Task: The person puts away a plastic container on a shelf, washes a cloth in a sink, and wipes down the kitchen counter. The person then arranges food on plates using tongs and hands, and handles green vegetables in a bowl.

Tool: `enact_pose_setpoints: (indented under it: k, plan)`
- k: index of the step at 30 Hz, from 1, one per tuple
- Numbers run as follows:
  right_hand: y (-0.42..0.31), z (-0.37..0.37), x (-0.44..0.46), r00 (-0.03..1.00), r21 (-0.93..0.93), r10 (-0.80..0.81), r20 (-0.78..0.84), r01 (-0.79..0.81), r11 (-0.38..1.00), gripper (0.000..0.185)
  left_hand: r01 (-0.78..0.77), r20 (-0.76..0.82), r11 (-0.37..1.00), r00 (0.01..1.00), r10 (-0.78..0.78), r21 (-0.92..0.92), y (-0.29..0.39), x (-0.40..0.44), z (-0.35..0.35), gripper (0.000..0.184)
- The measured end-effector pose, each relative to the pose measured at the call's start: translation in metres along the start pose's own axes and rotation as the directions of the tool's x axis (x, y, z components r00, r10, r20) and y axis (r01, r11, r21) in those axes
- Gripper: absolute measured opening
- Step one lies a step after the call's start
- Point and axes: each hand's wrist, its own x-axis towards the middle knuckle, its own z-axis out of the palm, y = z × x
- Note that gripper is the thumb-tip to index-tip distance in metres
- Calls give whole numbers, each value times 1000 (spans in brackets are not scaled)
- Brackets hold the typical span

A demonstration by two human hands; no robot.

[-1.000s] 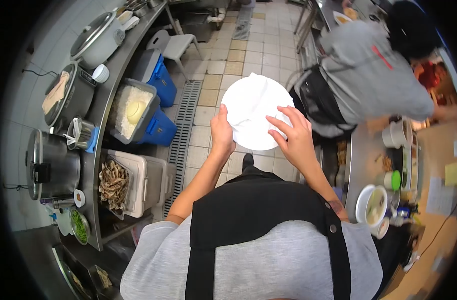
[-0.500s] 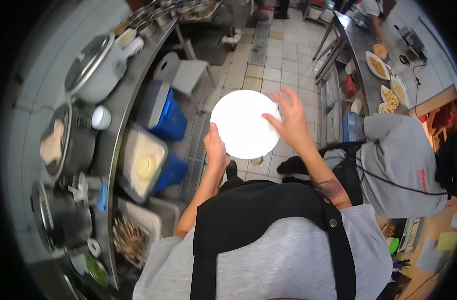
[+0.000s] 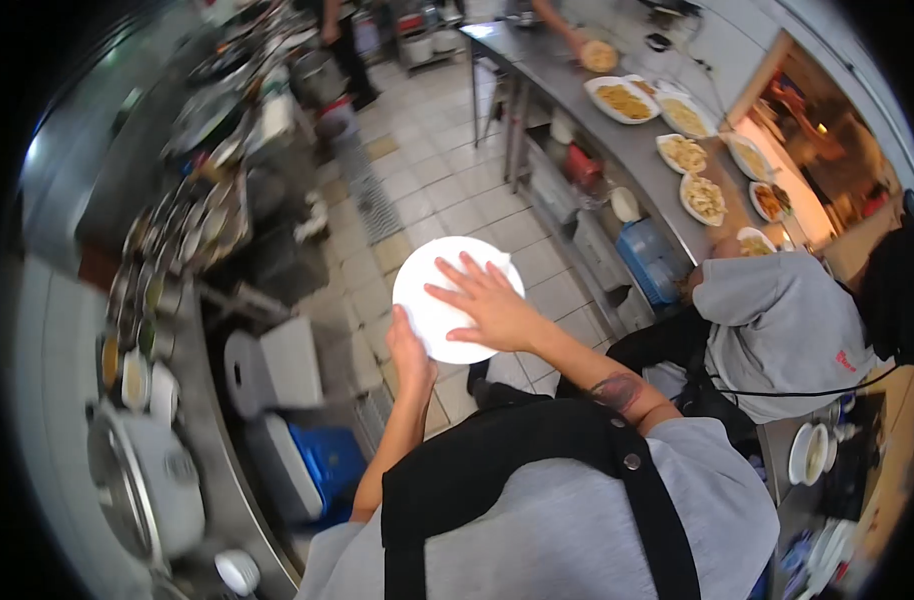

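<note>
A round white plate (image 3: 417, 290) is held up in front of my body, above the tiled floor. My left hand (image 3: 410, 352) grips its lower left edge, with the thumb up along the rim. Across the plate's face lies my right hand (image 3: 485, 305), fingers spread and pointing to the upper left. A small white edge sticks up near the fingertips at the plate's upper right; I cannot make out whether it is a tissue or part of the plate.
A steel counter (image 3: 537, 65) at the right bears several dishes of food, including fries (image 3: 622, 100). A co-worker in a grey shirt (image 3: 777, 310) stands close on my right. On the left are a rice cooker (image 3: 152, 480), a grey chair (image 3: 289, 365) and a blue bin (image 3: 327, 462).
My view has turned to the right. My right hand has come from the plate's right edge to lie spread on its face. The left hand keeps its grip.
</note>
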Motion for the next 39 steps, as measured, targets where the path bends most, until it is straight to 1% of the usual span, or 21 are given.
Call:
enact_pose_setpoints:
  k: [2,5,6,8,11,12,15,18,19,21,22,25,26,28,29,31,32,34,36,37,39]
  plan:
    - [33,-7,30,990,105,64,-124,-51,993,65,38,37,999,999,-38,-8,-2,46,23,51]
    - [83,-16,78,952,43,117,-282,-109,993,58,83,32,996,996,-84,21,2,115,63,51]
    - [99,-19,95,948,9,132,-291,-135,991,57,102,20,994,994,-103,43,3,138,76,51]
    - [127,-28,126,941,-51,167,-296,-190,980,54,107,87,993,990,-111,54,8,183,104,51]
    - [173,-29,167,928,-6,258,-269,-269,963,57,174,167,981,968,-187,91,14,236,133,51]
    - [189,-35,180,920,-14,263,-290,-279,960,59,187,204,977,957,-205,101,17,260,148,51]
    - [239,-54,218,890,-40,284,-356,-318,947,65,153,281,988,949,-145,-5,11,323,190,49]
    - [293,-78,250,857,-62,351,-378,-402,914,71,190,374,973,900,-225,129,13,387,235,46]
    - [308,-84,259,842,-61,391,-372,-442,895,71,206,380,964,889,-257,170,15,410,252,39]
    - [338,-99,277,805,-64,491,-332,-538,840,73,131,506,944,817,-277,304,18,447,287,36]
    - [356,-104,285,776,-53,530,-342,-579,814,73,88,560,927,775,-293,363,17,464,306,35]
    - [420,-106,298,690,13,621,-371,-665,747,75,63,640,864,645,-418,500,-14,540,357,35]
    - [442,-109,299,662,41,667,-342,-699,714,74,51,648,831,599,-469,554,-27,565,374,35]
    - [486,-116,298,598,94,752,-278,-762,640,73,-18,625,715,502,-598,699,-47,618,416,37]
    - [507,-120,297,597,83,735,-321,-755,650,72,-61,603,651,452,-658,756,-58,644,439,37]
    - [549,-131,294,608,49,732,-308,-758,650,72,8,626,644,227,-746,765,-73,688,488,41]
    - [569,-133,292,619,30,728,-295,-756,654,72,-6,593,598,128,-795,802,-88,715,513,43]
    - [605,-137,291,610,44,741,-281,-763,645,71,-175,509,493,61,-859,853,-91,742,566,44]
    - [633,-147,291,592,56,756,-279,-776,628,70,-332,458,433,-3,-889,838,-112,773,614,43]
    - [643,-158,295,551,71,787,-279,-805,589,65,-403,423,399,-34,-906,823,-125,785,631,43]
    - [680,-166,294,518,130,789,-330,-803,582,59,-456,365,346,-49,-930,820,-155,806,663,43]
